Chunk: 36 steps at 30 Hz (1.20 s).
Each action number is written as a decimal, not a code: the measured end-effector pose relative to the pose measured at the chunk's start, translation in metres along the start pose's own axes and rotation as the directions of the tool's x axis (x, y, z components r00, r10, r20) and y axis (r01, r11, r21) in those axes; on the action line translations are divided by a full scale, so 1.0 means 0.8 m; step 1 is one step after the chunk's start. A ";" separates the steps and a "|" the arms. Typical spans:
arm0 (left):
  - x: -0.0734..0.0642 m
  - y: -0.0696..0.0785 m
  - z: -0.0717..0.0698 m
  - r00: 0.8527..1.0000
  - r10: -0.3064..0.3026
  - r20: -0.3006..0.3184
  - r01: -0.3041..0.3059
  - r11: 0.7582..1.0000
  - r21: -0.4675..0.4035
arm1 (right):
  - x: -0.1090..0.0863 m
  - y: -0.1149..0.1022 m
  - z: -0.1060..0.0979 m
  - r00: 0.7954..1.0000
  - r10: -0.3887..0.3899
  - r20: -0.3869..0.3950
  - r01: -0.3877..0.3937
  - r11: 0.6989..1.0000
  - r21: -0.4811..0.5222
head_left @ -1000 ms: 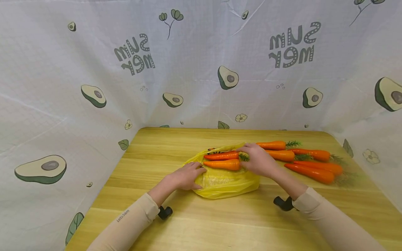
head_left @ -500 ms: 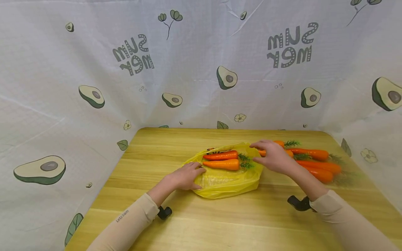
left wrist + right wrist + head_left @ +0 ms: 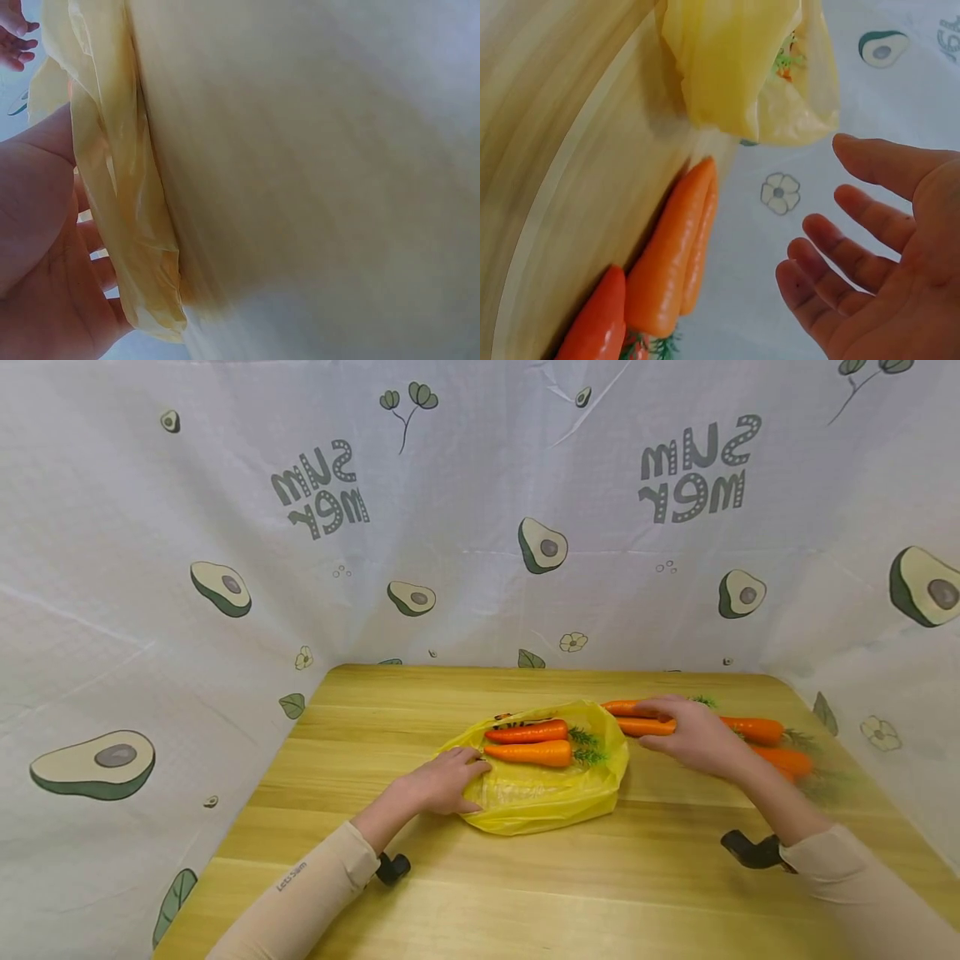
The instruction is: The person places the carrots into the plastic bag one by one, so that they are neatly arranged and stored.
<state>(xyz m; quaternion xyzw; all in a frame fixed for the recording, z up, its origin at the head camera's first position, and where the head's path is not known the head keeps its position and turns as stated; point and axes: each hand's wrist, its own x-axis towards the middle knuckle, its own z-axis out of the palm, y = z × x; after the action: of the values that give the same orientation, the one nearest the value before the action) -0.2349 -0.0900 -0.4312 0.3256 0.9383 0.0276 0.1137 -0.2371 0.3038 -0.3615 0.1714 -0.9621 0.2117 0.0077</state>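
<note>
A yellow plastic bag (image 3: 551, 806) lies on the table with two carrots inside, a redder carrot (image 3: 528, 732) behind an orange carrot (image 3: 531, 754), their green tops toward the right. At the bag's left side my left hand (image 3: 442, 783) rests with thumb and fingers spread; in the left wrist view the plastic (image 3: 124, 195) covers its fingertips. My right hand (image 3: 697, 737) hovers over the loose carrots right of the bag, holding nothing. Its fingers are parted in the right wrist view, beside an orange carrot (image 3: 664, 262). It hides parts of several carrots.
Several loose carrots, among them one at the back (image 3: 621, 707) and one farther right (image 3: 757, 729), lie on the wooden table (image 3: 480, 893). A white avocado-print sheet (image 3: 465, 518) hangs behind the table and along both sides.
My right hand has moved away from the green tops of the bagged carrots, rightward over the loose carrots. My left hand has stayed on the bag.
</note>
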 end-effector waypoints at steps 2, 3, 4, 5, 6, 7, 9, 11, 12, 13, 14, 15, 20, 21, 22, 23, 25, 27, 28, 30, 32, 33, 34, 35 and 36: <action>0.000 0.000 -0.001 1.000 -0.003 0.000 0.003 1.000 0.000 | -0.003 0.007 -0.004 1.000 0.009 0.003 -0.009 1.000 0.004; -0.001 0.000 -0.001 1.000 -0.004 0.000 0.004 1.000 0.002 | -0.005 0.010 -0.005 1.000 0.015 0.006 -0.015 1.000 0.006; 0.000 0.000 -0.001 1.000 -0.004 0.000 0.004 1.000 0.001 | -0.007 0.013 -0.007 1.000 0.022 0.008 -0.022 1.000 0.007; -0.001 0.000 -0.002 1.000 -0.003 -0.001 0.003 1.000 0.001 | -0.008 0.016 -0.008 0.999 0.033 0.011 -0.033 0.999 0.009; -0.001 0.000 -0.001 1.000 -0.002 -0.002 0.002 1.000 0.002 | -0.010 0.018 -0.009 0.999 0.041 0.013 -0.041 0.999 0.011; -0.001 0.000 -0.001 1.000 -0.001 -0.002 0.001 1.000 0.002 | -0.012 0.022 -0.009 0.999 0.051 0.013 -0.051 0.999 0.011; -0.001 0.000 -0.001 1.000 0.004 -0.001 -0.004 1.000 0.006 | -0.016 0.027 -0.010 0.997 0.075 0.014 -0.075 0.997 0.011; -0.001 0.000 0.000 1.000 0.008 -0.004 -0.008 1.000 0.009 | -0.018 0.032 -0.010 0.996 0.091 0.017 -0.091 0.996 0.008; -0.001 0.000 0.000 1.000 0.008 -0.005 -0.008 1.000 0.010 | -0.019 0.035 -0.010 0.995 0.095 0.020 -0.095 0.995 0.005; -0.001 0.000 -0.001 1.000 0.008 -0.005 -0.008 1.000 0.007 | -0.019 0.037 -0.010 0.995 0.101 0.023 -0.101 0.995 0.002; -0.002 0.000 -0.001 1.000 0.007 -0.005 -0.007 1.000 0.005 | -0.019 0.039 -0.010 0.994 0.105 0.027 -0.105 0.994 0.002; -0.002 0.000 -0.001 1.000 0.006 -0.004 -0.006 1.000 0.002 | -0.020 0.042 -0.010 0.994 0.108 0.026 -0.109 0.994 0.001; -0.002 0.000 -0.001 1.000 0.005 0.002 -0.005 1.000 -0.004 | -0.020 0.055 -0.007 0.989 0.144 0.031 -0.144 0.990 0.005; -0.001 0.000 0.000 1.000 0.006 0.002 -0.006 1.000 -0.002 | -0.020 0.058 -0.007 0.988 0.152 0.031 -0.153 0.988 0.003; -0.001 0.000 0.000 1.000 0.007 0.002 -0.007 1.000 0.000 | -0.020 0.061 -0.006 0.987 0.158 0.033 -0.159 0.987 0.002; -0.001 0.000 0.001 1.000 0.007 0.000 -0.007 1.000 0.000 | -0.019 0.063 -0.006 0.986 0.162 0.036 -0.162 0.987 -0.001; 0.000 0.000 0.001 1.000 0.006 0.001 -0.006 1.000 0.005 | -0.018 0.067 -0.006 0.987 0.156 0.037 -0.156 0.988 -0.003; 0.000 0.000 0.001 1.000 0.005 0.001 -0.005 1.000 0.005 | -0.017 0.072 -0.007 0.990 0.137 0.039 -0.137 0.991 -0.010; 0.000 0.000 0.001 1.000 0.005 0.000 -0.005 1.000 0.005 | -0.016 0.075 -0.007 0.991 0.128 0.039 -0.127 0.992 -0.013; 0.000 0.001 0.000 1.000 0.006 0.000 -0.006 1.000 0.005 | -0.016 0.080 -0.007 0.993 0.115 0.039 -0.114 0.993 -0.012; 0.000 0.001 0.000 1.000 0.008 -0.002 -0.008 1.000 0.004 | -0.015 0.083 -0.008 0.992 0.115 0.043 -0.114 0.993 -0.015; 0.000 0.001 0.000 1.000 0.009 -0.002 -0.009 1.000 0.004 | -0.015 0.085 -0.008 0.992 0.120 0.044 -0.119 0.993 -0.014; 0.000 0.000 0.000 1.000 0.009 -0.002 -0.009 1.000 0.004 | -0.015 0.087 -0.008 0.991 0.125 0.044 -0.125 0.992 -0.015; -0.001 0.000 0.000 1.000 0.009 -0.002 -0.009 1.000 0.004 | -0.014 0.088 -0.008 0.990 0.131 0.047 -0.130 0.991 -0.012; -0.001 0.000 0.000 1.000 0.009 -0.002 -0.009 1.000 0.003 | -0.014 0.089 -0.008 0.990 0.133 0.048 -0.133 0.991 -0.011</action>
<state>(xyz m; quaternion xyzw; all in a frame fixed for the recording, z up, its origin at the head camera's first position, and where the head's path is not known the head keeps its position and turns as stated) -0.2343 -0.0901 -0.4311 0.3297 0.9370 0.0271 0.1122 -0.2509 0.3707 -0.3854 0.1119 -0.9721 0.2040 -0.0291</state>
